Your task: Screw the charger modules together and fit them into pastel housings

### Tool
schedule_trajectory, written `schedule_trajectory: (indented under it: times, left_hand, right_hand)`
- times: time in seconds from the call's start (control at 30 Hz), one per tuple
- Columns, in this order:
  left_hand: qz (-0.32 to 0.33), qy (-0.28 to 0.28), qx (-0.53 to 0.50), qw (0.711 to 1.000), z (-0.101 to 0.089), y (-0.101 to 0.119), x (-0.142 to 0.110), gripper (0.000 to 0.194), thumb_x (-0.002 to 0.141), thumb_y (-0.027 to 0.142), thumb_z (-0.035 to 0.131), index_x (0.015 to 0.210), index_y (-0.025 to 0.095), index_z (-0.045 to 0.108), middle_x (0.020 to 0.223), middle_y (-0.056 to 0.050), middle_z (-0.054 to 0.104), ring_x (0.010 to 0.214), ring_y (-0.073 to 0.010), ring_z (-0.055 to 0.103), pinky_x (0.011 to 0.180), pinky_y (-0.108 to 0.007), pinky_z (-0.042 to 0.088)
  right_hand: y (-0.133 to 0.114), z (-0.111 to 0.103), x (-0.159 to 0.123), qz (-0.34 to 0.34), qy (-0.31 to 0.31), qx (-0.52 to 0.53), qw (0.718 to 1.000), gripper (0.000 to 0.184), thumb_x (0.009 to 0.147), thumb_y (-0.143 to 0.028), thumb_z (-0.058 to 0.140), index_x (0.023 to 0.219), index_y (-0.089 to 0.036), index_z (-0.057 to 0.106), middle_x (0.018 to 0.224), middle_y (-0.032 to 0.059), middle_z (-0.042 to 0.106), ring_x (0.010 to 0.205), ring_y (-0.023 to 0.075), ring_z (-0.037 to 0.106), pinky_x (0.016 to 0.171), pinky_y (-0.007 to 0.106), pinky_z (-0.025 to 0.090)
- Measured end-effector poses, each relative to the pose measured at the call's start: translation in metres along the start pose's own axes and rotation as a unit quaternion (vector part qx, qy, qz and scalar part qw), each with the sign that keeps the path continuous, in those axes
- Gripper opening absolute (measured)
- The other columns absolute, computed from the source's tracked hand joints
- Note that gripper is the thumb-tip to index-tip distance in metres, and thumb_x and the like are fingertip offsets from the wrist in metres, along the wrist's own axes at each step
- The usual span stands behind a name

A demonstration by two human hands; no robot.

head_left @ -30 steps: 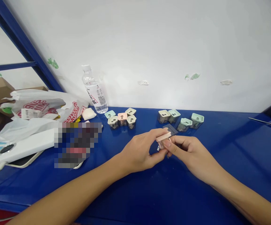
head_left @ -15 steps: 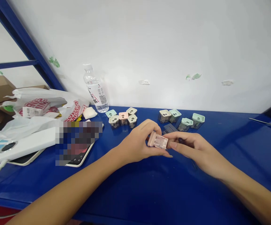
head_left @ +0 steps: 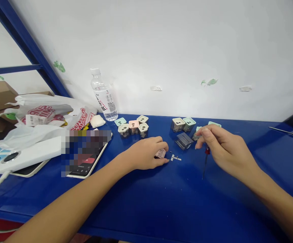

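Observation:
My left hand [head_left: 147, 154] rests on the blue table [head_left: 161, 202], fingers curled round a small pink block-shaped part [head_left: 160, 154]. Just right of it lie small metal pieces [head_left: 175, 158]. My right hand [head_left: 221, 148] hovers above the table, fingers pinched on a small red-handled screwdriver [head_left: 205, 162] that points down at the surface. A dark grey casing [head_left: 184, 140] lies between the two hands, a little farther back.
Two clusters of small cream, pink and mint blocks [head_left: 133, 127] [head_left: 184, 124] stand near the wall. A water bottle [head_left: 103, 95], plastic bags [head_left: 45, 116], a white device [head_left: 27, 156] and a tablet [head_left: 85, 158] fill the left. A thin tool [head_left: 288, 132] lies far right.
Both hands held the pink part together in the air. Now the left hand has lowered it to the table, and the right hand has drawn away to the right holding a screwdriver.

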State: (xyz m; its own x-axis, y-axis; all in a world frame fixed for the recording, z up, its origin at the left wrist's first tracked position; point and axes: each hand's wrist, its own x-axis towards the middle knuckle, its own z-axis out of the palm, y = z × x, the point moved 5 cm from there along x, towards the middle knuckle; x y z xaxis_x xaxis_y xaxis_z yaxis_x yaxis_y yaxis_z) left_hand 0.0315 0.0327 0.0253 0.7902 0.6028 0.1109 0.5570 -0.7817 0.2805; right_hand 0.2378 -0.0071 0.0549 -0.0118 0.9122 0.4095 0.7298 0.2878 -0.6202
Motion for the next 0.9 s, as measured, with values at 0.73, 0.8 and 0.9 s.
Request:
schedule_trajectory:
  times: [0.73, 0.8, 0.9]
  left_hand:
    - [0.035, 0.062, -0.071, 0.995, 0.019, 0.012, 0.006, 0.016, 0.09, 0.024, 0.065, 0.105, 0.016, 0.065, 0.102, -0.007, 0.068, 0.099, -0.0221, 0.061, 0.089, -0.035, 0.052]
    - [0.033, 0.062, -0.071, 0.995, 0.021, 0.012, 0.007, 0.021, 0.091, 0.026, 0.065, 0.11, 0.016, 0.068, 0.104, -0.008, 0.068, 0.1, -0.0226, 0.062, 0.09, -0.036, 0.053]
    - [0.039, 0.065, -0.063, 0.995, 0.023, 0.013, 0.007, 0.021, 0.092, 0.026, 0.064, 0.109, 0.017, 0.072, 0.104, -0.008, 0.067, 0.098, -0.022, 0.062, 0.088, -0.035, 0.054]
  right_hand:
    - [-0.005, 0.011, -0.006, -0.079, 0.021, 0.09, 0.993, 0.025, 0.103, -0.04, 0.05, 0.09, -0.025, 0.066, 0.078, -0.002, 0.073, 0.053, 0.0076, 0.061, 0.053, 0.019, 0.049]
    - [-0.006, 0.011, -0.006, -0.08, 0.021, 0.092, 0.992, 0.025, 0.103, -0.04, 0.051, 0.09, -0.025, 0.066, 0.078, -0.0023, 0.073, 0.054, 0.0075, 0.062, 0.054, 0.019, 0.049]
    - [-0.007, 0.01, -0.007, -0.082, 0.02, 0.092, 0.992, 0.024, 0.103, -0.039, 0.051, 0.091, -0.025, 0.066, 0.078, -0.0024, 0.074, 0.054, 0.0075, 0.062, 0.054, 0.019, 0.05]
